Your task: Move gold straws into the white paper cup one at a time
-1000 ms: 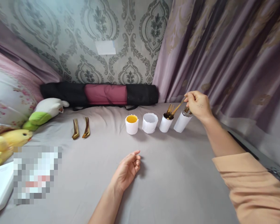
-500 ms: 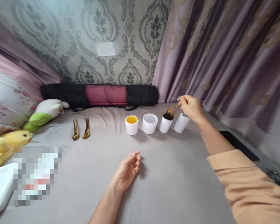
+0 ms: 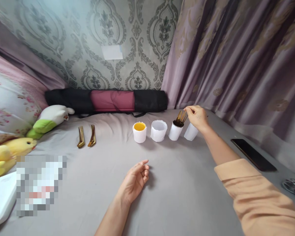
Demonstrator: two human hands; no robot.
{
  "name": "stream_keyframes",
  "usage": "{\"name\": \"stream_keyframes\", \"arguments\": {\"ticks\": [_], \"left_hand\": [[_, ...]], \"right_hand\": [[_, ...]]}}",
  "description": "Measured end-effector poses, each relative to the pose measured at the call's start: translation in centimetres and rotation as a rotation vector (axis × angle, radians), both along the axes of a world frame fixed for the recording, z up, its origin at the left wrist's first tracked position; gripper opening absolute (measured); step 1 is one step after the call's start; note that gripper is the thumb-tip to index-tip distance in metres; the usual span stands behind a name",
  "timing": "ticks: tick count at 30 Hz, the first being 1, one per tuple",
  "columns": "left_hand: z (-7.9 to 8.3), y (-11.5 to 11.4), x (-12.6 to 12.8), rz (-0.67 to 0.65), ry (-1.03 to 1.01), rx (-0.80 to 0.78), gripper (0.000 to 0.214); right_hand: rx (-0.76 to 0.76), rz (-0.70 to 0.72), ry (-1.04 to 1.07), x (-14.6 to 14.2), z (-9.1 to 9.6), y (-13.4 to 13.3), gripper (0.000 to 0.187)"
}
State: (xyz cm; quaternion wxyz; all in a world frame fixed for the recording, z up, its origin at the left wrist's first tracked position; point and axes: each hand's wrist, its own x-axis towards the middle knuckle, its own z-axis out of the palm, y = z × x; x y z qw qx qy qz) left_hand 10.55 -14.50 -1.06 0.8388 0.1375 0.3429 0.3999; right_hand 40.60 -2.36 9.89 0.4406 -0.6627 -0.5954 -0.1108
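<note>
My right hand is closed in a pinch on a thin golden stick-like piece at the mouth of a white cup with a dark inside. Several similar golden pieces poke up from this cup. Behind and below that hand, partly hidden, leans or stands another white container. To the left are a white tub with a pale inside and a white tub with a yellow inside. My left hand rests nearer to me, palm turned sideways, fingers loosely curled and apart, holding nothing.
Two bundles of golden strips lie on the grey sheet at the left. A black and maroon roll bag lies along the wall. Plush toys and a white device are left; a phone lies right.
My right hand has moved slightly down and left, toward the cup of golden pieces. The view has shifted a little, showing more of the phone. My left hand keeps its pose.
</note>
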Motion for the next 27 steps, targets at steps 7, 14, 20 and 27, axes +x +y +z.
{"name": "stream_keyframes", "arguments": {"ticks": [7,14,20,27], "left_hand": [[0.0,-0.1,0.0,-0.001,0.003,0.004,0.027],[0.0,0.0,0.0,0.001,0.002,0.005,0.027],[-0.1,0.1,0.0,-0.001,0.0,0.016,0.027],[0.0,0.1,0.1,-0.007,0.006,0.005,0.027]], "right_hand": [[-0.023,-0.024,0.033,0.3,-0.8,0.2,0.024],[-0.058,-0.044,0.058,0.5,-1.3,0.3,0.026],[-0.077,-0.022,0.085,0.5,-1.6,0.4,0.028],[-0.098,-0.02,0.115,0.5,-1.5,0.2,0.028]]}}
